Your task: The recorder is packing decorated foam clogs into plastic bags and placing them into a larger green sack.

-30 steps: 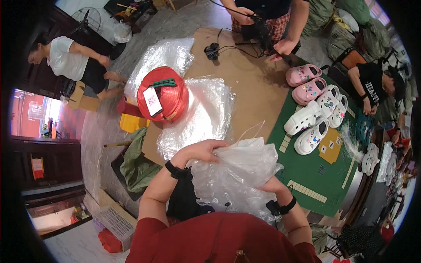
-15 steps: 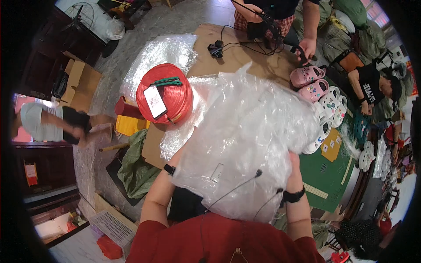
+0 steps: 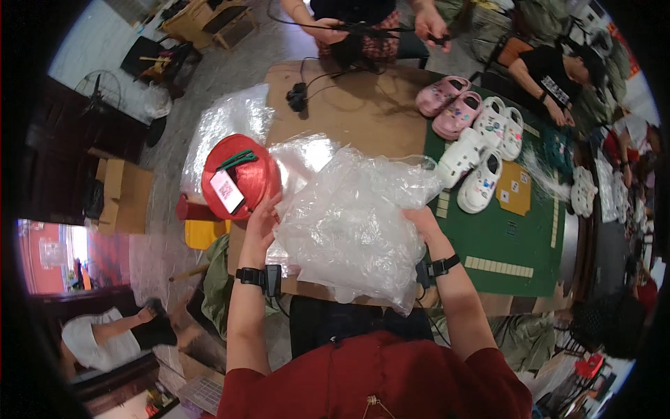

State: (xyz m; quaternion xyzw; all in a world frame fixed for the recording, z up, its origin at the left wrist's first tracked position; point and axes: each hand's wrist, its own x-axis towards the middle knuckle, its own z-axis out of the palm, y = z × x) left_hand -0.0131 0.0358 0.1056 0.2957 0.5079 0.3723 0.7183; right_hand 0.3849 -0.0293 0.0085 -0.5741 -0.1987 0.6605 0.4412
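Head view, crumpled clear plastic point(image 3: 349, 230): is lying between the 2 hands, spreading over the table's near edge.
Left hand point(image 3: 261, 225): is reaching up along the plastic's left edge, fingers loosely bent; whether they are pinching it, I cannot tell.
Right hand point(image 3: 423, 223): is touching the plastic's right edge, fingertips partly hidden; whether they are gripping, I cannot tell.
Red roll point(image 3: 264, 171): is sitting just beyond the left hand, carrying a green cutter point(image 3: 236, 160) and a phone point(image 3: 225, 193).
Green mat point(image 3: 474, 237): is lying right, bearing 2 pink clogs point(image 3: 442, 96) and 4 white clogs point(image 3: 480, 185).
Far side: a co-worker's hands point(image 3: 430, 26) are holding black cable point(image 3: 370, 30).
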